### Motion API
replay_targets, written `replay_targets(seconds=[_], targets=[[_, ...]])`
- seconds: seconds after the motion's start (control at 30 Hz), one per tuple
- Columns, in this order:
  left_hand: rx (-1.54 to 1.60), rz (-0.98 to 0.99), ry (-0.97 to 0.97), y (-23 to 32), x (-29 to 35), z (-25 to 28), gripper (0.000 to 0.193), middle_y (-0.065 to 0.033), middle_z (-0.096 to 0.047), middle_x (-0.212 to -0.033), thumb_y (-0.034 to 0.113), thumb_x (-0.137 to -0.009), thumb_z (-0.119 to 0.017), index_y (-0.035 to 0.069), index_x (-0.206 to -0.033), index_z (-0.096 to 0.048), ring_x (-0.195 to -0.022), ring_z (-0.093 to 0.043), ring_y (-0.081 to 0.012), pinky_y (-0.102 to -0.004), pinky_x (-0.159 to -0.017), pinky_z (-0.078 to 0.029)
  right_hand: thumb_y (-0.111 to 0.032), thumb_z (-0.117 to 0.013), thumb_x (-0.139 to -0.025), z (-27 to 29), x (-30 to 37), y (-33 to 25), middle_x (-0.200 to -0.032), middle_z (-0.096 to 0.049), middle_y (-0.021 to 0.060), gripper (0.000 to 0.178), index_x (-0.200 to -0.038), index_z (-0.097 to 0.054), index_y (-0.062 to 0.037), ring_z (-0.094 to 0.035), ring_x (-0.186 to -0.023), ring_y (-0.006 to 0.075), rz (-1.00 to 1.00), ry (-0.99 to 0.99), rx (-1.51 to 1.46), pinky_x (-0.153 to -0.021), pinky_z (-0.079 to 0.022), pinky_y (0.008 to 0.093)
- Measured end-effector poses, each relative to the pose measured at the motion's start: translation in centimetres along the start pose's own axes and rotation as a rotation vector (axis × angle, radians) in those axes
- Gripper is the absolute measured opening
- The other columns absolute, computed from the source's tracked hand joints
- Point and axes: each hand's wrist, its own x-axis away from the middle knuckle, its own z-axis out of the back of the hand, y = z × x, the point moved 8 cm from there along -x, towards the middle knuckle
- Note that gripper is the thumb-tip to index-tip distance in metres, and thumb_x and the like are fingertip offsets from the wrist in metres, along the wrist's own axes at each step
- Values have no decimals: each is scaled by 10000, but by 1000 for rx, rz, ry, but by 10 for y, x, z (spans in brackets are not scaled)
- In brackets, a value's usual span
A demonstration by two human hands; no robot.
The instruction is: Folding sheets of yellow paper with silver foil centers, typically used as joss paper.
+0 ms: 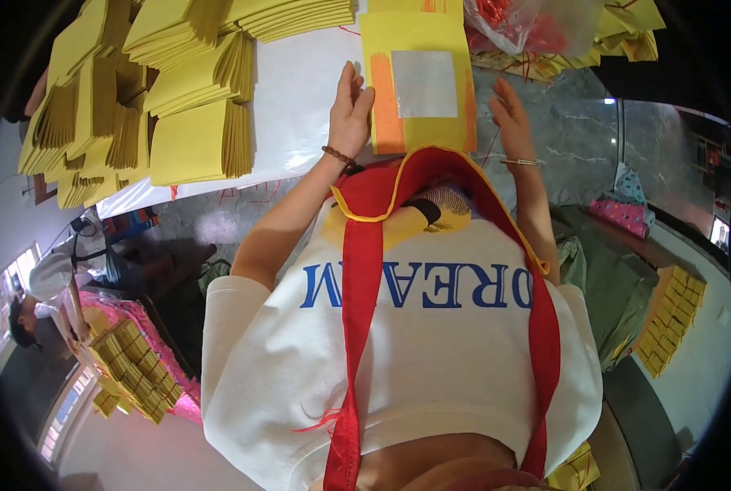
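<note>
Straight ahead, a yellow paper sheet (431,131) carries a silver-grey square (425,84) and an orange band down its left side. Whether it is one sheet or the top of a stack, I cannot tell. My left hand (350,114), with a brown bead bracelet on its wrist, stands at the sheet's left edge, fingers stretched out and holding nothing. Off the sheet's right edge is my right hand (510,121), fingers extended, a thin bangle at the wrist. A gap shows between it and the paper. The sheet's near end meets my red apron (455,164).
Folded yellow paper bundles (197,139) are piled on the white table cover (292,106) to my left. A clear plastic bag (537,24) with red contents lies at the far right beside more yellow paper. Another person (54,286) works at a pink-edged table behind left.
</note>
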Motion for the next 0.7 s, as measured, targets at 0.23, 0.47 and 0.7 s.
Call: replay_targets(seconds=[0.23,0.47,0.7], targets=[[80,-2,13,0,3,-10,563,-184,-374,-1297,93,-866,-467,-53,-1341,-203,-1153,-400,-200,-287,-956,-327,-205,-475,-894,-32,18,37,-1330,-383,91,480,-1339,-334,-93,-397,-1170,166,-85,-27,-332,-940,-338,283],[179,49,99,-4,2,-11,491,-150,-422,-1272,36,-861,-425,-65,-1317,-276,-938,-461,-100,-198,-776,-396,-152,-437,-899,-47,27,37,-1352,-345,147,492,-1339,-280,3,-349,-1217,187,48,8,-287,-987,-272,258],[212,45,156,-11,-2,-4,465,-174,-437,-1262,14,-848,-416,-71,-1295,-322,-962,-485,-142,-243,-843,-388,-145,-451,-900,-52,23,42,-1363,-324,120,495,-1341,-277,-6,-353,-1201,165,63,-17,-224,-995,-265,261]])
